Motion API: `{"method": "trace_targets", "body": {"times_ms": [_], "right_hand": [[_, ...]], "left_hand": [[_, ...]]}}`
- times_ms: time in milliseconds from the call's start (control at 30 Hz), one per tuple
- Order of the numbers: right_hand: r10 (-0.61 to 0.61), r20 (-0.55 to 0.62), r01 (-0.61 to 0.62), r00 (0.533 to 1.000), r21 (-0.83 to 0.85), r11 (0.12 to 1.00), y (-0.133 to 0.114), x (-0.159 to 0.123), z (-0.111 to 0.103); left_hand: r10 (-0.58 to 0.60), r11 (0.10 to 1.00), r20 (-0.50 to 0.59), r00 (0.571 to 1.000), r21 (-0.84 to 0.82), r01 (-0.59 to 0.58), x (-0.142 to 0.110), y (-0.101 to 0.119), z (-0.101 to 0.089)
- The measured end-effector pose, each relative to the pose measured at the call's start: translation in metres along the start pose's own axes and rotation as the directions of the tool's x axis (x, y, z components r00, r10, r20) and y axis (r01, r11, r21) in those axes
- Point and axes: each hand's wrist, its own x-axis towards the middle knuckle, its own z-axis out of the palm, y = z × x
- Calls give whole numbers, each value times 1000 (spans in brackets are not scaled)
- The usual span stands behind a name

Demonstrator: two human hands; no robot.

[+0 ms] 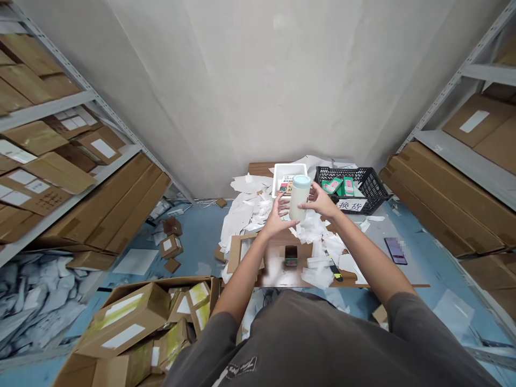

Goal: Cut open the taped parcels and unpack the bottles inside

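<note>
A pale, cloudy bottle [297, 207] with a light blue lid is held upright above the table, between my two hands. My right hand [321, 201] grips it from the right, thumb across the front and some fingers hidden behind. On the other side, my left hand [276, 217] is curved round the lower part, its thumb at the base. Below the bottle, a small open green-edged box [291, 256] stands on the brown tabletop [278, 273]. Behind the bottle is a white tray [277, 183] holding printed items.
A black crate [368, 196] with green-and-pink boxes stands at the back right. Torn white paper [237, 215], a yellow-and-black cutter [336, 270] and a phone [395, 251] lie about the table. A large carton [213, 290] of parcels is at left; loaded shelves [116, 166] flank both sides.
</note>
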Motion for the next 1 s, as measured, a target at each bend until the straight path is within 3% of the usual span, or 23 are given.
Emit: {"method": "trace_targets", "body": {"times_ms": [100, 300, 367, 467, 600, 767, 900, 1000], "right_hand": [[7, -97, -4, 995, 28, 1000, -2, -1, 3], [24, 60, -28, 998, 67, 997, -6, -6, 0], [-10, -23, 10, 1000, 18, 1000, -6, -6, 2], [-66, -138, 59, 988, -56, 997, -6, -6, 5], [-60, -60, 56, 996, -65, 996, -12, -6, 6], [-73, -143, 62, 987, -83, 995, -18, -9, 11], [-55, -46, 52, 997, -55, 997, -20, -13, 18], [-84, -109, 78, 990, -60, 995, -20, -15, 25]], "left_hand": [[44, 994, -53, 998, 103, -38, -1, 12, 10], [30, 997, 52, 998, 75, -33, 4, 26, 16], [72, 979, 17, 997, 189, -74, 5, 32, 20], [115, 939, -123, 986, 337, -68, 4, 40, 28], [54, 971, -120, 991, 237, -24, 4, 47, 34], [67, 972, -158, 985, 235, -28, 6, 44, 30], [14, 997, -88, 996, 78, -7, 5, 42, 26], [36, 991, -128, 991, 129, -19, 3, 42, 26]]}}
